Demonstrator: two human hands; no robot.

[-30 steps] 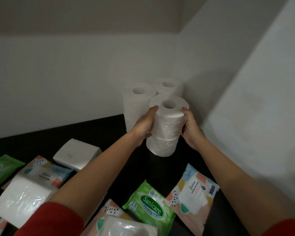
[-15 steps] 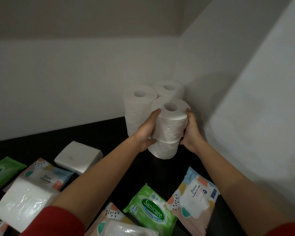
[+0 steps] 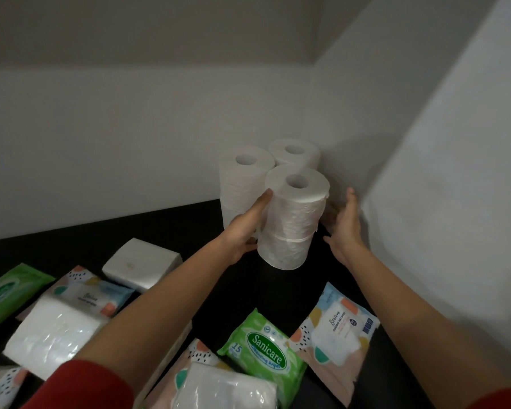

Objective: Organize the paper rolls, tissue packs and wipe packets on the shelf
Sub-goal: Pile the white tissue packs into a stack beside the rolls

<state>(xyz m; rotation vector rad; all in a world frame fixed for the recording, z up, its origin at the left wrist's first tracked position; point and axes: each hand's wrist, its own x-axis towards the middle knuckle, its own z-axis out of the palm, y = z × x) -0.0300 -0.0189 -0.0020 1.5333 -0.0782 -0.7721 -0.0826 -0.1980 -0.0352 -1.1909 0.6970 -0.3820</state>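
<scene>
Three two-high stacks of white paper rolls stand in the shelf's back right corner: a front stack (image 3: 292, 219), one behind it to the left (image 3: 242, 178) and one in the corner (image 3: 295, 152). My left hand (image 3: 245, 228) lies flat against the front stack's left side, fingers stretched out. My right hand (image 3: 344, 228) is open just right of that stack, a small gap between them. Nearer me lie a green Sanicare wipe packet (image 3: 264, 349), a patterned wipe packet (image 3: 337, 332) and a white tissue pack (image 3: 140, 262).
The dark shelf (image 3: 189, 228) meets a white back wall and a white side wall (image 3: 425, 202) close to my right hand. At left lie a large tissue pack (image 3: 53, 335), a patterned packet (image 3: 98, 296) and a green packet (image 3: 6, 293). Another tissue pack (image 3: 224, 388) is at the bottom.
The front stack has been pushed back toward the corner and stands on the shelf. My right hand has come off it and opened; my left hand's fingers have straightened along its side.
</scene>
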